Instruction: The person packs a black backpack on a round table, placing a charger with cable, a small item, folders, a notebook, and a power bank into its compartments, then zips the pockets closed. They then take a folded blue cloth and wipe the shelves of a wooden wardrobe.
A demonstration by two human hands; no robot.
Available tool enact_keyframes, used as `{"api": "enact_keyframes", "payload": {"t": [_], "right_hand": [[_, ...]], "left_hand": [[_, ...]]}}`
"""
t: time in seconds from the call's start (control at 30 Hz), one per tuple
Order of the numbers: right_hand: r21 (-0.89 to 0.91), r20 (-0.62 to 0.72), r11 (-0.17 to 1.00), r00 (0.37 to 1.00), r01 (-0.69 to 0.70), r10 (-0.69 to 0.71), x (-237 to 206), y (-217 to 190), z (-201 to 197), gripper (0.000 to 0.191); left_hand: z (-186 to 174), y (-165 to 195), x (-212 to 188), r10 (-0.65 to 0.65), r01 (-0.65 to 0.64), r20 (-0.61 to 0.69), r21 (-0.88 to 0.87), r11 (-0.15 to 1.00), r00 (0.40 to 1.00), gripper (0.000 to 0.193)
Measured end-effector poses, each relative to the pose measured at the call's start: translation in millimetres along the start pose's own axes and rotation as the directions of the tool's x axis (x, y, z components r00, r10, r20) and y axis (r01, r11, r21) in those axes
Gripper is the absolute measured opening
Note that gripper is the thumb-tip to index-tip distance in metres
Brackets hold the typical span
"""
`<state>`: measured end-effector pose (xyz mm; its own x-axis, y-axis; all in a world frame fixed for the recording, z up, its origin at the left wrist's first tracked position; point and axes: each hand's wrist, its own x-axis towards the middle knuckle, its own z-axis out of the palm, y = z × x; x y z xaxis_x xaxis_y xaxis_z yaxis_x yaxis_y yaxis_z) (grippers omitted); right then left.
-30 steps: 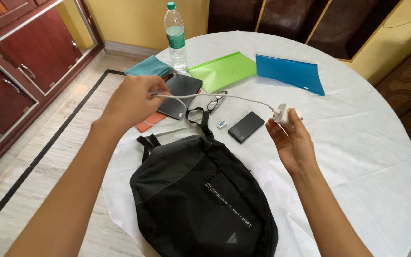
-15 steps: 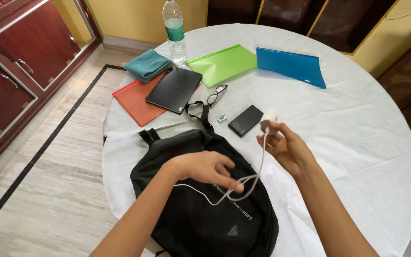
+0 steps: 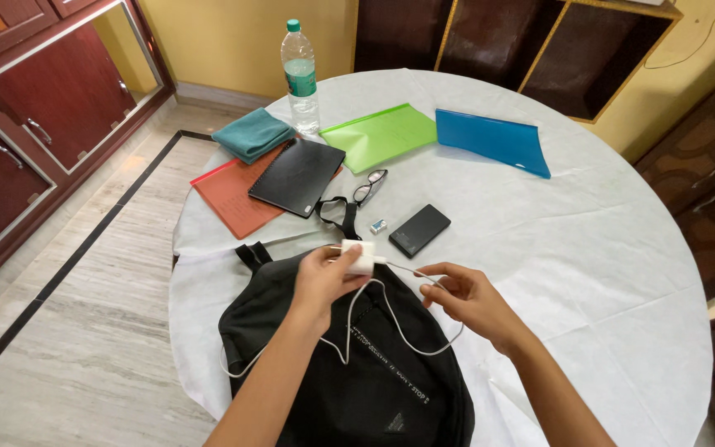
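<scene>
Winding up a charger here, by the look of it. Small white plastic charger block pinched in the left hand, fingers clamped around it, just above the black fabric backpack. Right hand has its fingers closed together on the thin white rubbery cable a short way from the block. Rest of the cable droops in loose loops across the backpack, one loop trailing off its left edge.

Best bet for this step: keep the block steady, feed the cable in even loops, no sharp kinks near the plug end, no yanking. Probably worth gathering that trailing loop first so nothing snags on the straps.

Textures all round: round counter under a wrinkly white cloth, matte black spiral notebook lying on a flat orange plastic folder, shiny green folder and blue folder, soft folded teal cloth, clear plastic water bottle, black-rimmed glasses, slim black slab-shaped power bank.
</scene>
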<state>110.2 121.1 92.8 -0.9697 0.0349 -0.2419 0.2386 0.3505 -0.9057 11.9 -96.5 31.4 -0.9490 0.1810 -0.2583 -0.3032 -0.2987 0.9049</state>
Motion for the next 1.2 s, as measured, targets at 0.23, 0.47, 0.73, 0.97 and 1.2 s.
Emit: {"api": "enact_keyframes", "payload": {"t": [0.23,0.47,0.73,0.97,1.2], "right_hand": [[-0.067,-0.414,0.96,0.868,0.273,-0.275,7,14,2,0.024],[-0.041,-0.434,0.928,0.83,0.371,-0.35,2,-12,31,0.02],[0.051,-0.232,0.919,0.9,0.39,-0.369,-22,7,59,0.034],[0.261,-0.017,0.959,0.994,0.108,-0.107,-17,52,32,0.025],[0.031,0.159,0.998,0.986,-0.06,0.054,13,71,4,0.031]], "left_hand": [[-7,-8,-16,0.003,-0.008,-0.082,-0.071,0.997,0.997,0.04],[30,-14,-55,-0.12,0.119,0.007,-0.205,0.972,0.993,0.04],[34,-12,-61,-0.043,0.05,0.035,-0.255,0.966,0.998,0.048],[25,6,-61,-0.081,0.121,0.151,-0.278,0.953,0.985,0.045],[11,29,-77,-0.221,0.121,0.503,0.224,0.967,0.835,0.048]]}}
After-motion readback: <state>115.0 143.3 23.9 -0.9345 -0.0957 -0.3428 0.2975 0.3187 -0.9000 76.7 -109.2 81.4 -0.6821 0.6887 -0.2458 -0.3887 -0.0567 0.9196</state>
